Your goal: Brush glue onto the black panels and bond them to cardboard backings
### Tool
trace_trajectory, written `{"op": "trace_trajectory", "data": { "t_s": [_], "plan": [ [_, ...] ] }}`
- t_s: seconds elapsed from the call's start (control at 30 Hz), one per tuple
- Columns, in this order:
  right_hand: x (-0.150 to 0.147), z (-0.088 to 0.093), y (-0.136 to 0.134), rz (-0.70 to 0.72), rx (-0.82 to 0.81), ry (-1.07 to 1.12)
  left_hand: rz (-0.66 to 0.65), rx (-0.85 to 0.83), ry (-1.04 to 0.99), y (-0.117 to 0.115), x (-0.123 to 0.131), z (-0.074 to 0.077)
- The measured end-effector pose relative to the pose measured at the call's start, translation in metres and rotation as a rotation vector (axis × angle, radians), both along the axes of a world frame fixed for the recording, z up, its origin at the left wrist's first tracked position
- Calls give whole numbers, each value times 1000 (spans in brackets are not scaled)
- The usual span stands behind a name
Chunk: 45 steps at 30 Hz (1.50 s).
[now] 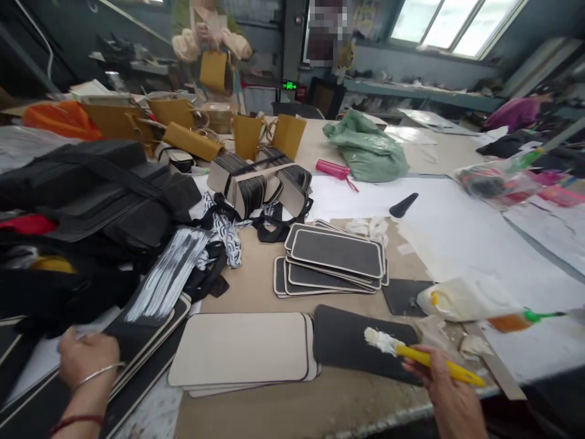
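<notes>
My right hand (441, 381) is closed around the yellow handle of a brush (439, 363). White paste coats the brush's bristles, which lie over a dark panel (340, 341). On the left, my left hand (89, 356) rests at a stack of dark panels with pale edges (137, 335); its fingers are curled, and what they hold is hidden. A dark piece streaked with white paste (169, 274) lies just beyond that stack. Between my hands sits a short stack of beige panels (242, 347), untouched.
Dark panels with beige borders (336, 253) are piled mid-table. A container (461, 299) stands at right. Black bags (91, 183) crowd the left; mustard bags (187, 140) and a green plastic bag (365, 146) are farther back. A person (210, 42) stands beyond, holding a mustard bag.
</notes>
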State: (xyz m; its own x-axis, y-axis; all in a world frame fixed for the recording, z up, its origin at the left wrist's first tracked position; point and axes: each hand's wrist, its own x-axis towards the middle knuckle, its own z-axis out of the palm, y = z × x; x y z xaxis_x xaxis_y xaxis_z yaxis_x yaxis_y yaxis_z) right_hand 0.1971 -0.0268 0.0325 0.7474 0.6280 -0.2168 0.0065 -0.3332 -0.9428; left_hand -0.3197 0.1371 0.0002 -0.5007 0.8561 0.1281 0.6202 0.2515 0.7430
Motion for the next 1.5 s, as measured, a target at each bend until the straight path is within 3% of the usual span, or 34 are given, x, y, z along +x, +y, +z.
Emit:
{"op": "trace_trajectory", "data": {
  "t_s": [0.07,0.1,0.23,0.27,0.33,0.4,0.63,0.93,1.07,1.17,1.27,1.4,1.5],
  "plan": [
    [-8,-10,10,66,16,27,134,81,208,-16,27,-5],
    [-13,-14,15,102,30,37,100,116,346,-26,49,-7],
    [-31,-26,34,221,45,84,-783,279,351,-66,174,-16],
    [-35,-28,38,243,40,87,-952,299,342,-75,204,-18],
    [-41,-30,45,273,37,82,-1175,290,319,-86,251,-24],
    [-48,-32,51,296,40,79,-1273,239,337,-91,278,-31],
    [-47,-47,51,279,29,-46,-1276,118,397,-90,287,-61],
    [59,-41,0,-34,-228,-363,-1227,278,464,-92,289,-73],
    [84,-38,-12,-112,-308,-462,-1228,302,474,-91,289,-71],
    [85,-27,-18,-108,-292,-481,-1223,354,483,-90,288,-72],
    [89,-2,-21,-66,-218,-466,-1220,440,513,-87,287,-75],
    [119,31,-13,-167,-118,-537,-1213,545,574,-83,289,-84],
    [154,29,7,-142,-125,-727,-1195,586,615,-83,291,-92]
  ]
}}
